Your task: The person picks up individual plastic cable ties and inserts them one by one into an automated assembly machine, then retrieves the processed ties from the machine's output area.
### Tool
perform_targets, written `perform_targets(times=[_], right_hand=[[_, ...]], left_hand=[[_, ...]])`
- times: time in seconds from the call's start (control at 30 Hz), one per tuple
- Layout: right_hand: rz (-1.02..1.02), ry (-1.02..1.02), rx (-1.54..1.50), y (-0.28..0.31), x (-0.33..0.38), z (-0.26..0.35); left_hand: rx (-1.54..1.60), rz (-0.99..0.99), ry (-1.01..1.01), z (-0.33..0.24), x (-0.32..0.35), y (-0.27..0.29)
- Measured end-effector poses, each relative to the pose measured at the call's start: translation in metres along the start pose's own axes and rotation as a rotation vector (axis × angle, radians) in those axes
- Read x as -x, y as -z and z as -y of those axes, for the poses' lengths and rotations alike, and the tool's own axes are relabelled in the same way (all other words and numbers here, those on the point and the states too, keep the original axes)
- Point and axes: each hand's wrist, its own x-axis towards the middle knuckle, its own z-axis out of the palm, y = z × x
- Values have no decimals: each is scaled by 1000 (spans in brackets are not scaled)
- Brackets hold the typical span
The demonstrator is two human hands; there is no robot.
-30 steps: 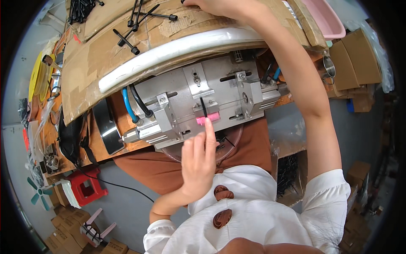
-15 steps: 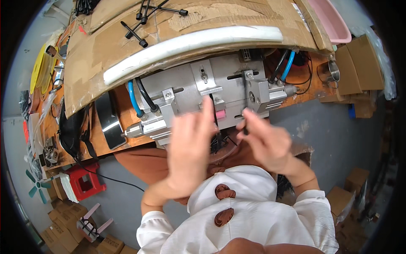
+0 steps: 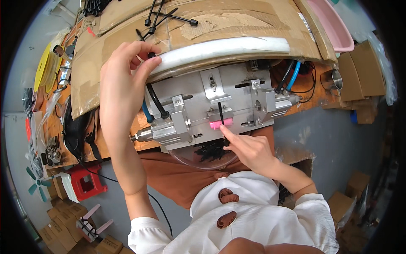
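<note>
My left hand reaches over the cardboard at the far left. Its thumb and fingers close around the dark end of a thin black rod, most of which lies behind the fingers. In front of the metal fixture, my right hand pinches another black rod. That rod stands across a pink cylinder at the fixture's centre, its upper end by the middle bracket. The right index fingertip is close to the pink piece.
Several black rods with thick ends lie on the cardboard sheet. A white foam strip edges it. Below the fixture, a clear bowl holds black pieces. Blue hoses and a metal cup are at the right.
My left hand has moved from in front of the fixture up and left to a rod on the cardboard. My right hand has shifted left to the pink cylinder. The view has shifted slightly.
</note>
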Motion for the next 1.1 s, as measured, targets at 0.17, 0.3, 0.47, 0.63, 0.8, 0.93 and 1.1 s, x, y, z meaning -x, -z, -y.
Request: perform_targets(times=[0.17, 0.3, 0.47, 0.63, 0.8, 0.93, 1.1], right_hand=[[11, 277, 231, 61, -81, 15], [-184, 509, 436, 41, -219, -7], [-305, 406, 478, 18, -293, -33], [-112, 125, -395, 122, -234, 0], [-452, -69, -540, 137, -185, -5], [-386, 53, -756, 151, -136, -23], [-414, -131, -499, 95, -75, -3]], left_hand=[[11, -62, -1, 2, 17, 4], [-19, -251, 46, -7, 39, -4], [-79, -357, 27, -23, 90, -23], [-107, -90, -108, -55, 157, -66], [-167, 35, -147, -71, 164, -111], [-208, 103, -139, -74, 160, -114], [-237, 135, -106, -68, 164, -111]])
